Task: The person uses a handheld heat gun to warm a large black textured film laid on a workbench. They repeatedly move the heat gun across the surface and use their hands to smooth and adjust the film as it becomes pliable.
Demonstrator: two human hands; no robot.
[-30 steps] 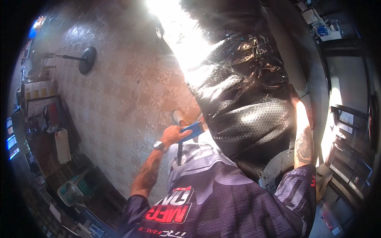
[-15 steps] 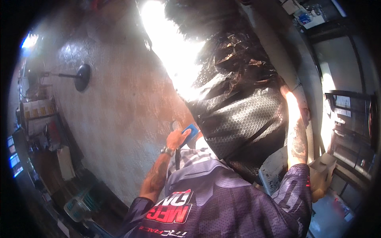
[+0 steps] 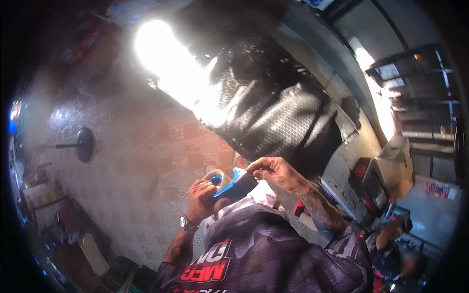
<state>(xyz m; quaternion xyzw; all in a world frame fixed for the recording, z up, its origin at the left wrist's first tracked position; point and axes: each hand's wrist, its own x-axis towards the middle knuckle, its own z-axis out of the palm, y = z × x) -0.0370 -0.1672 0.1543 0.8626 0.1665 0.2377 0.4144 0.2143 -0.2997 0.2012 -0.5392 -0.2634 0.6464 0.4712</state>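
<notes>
In front of my chest, my left hand is closed around a blue tape dispenser that carries a roll of tan tape. Thumb and fingers of my right hand pinch at the dispenser's far end, where the tape comes off; the piece between the fingertips is too small to see well. Beyond both hands lies a large bundle in textured black plastic sheeting, wrinkled and partly in strong glare. Neither hand touches the sheeting.
A black round base with a rod stands on the shiny floor at left. An opened cardboard box and a dark case are at right. Another person is at lower right. Shelves stand beyond.
My right hand has left the black sheeting and come back to the tape dispenser. My left hand has raised and turned the dispenser, so its roll shows. The view has shifted right.
</notes>
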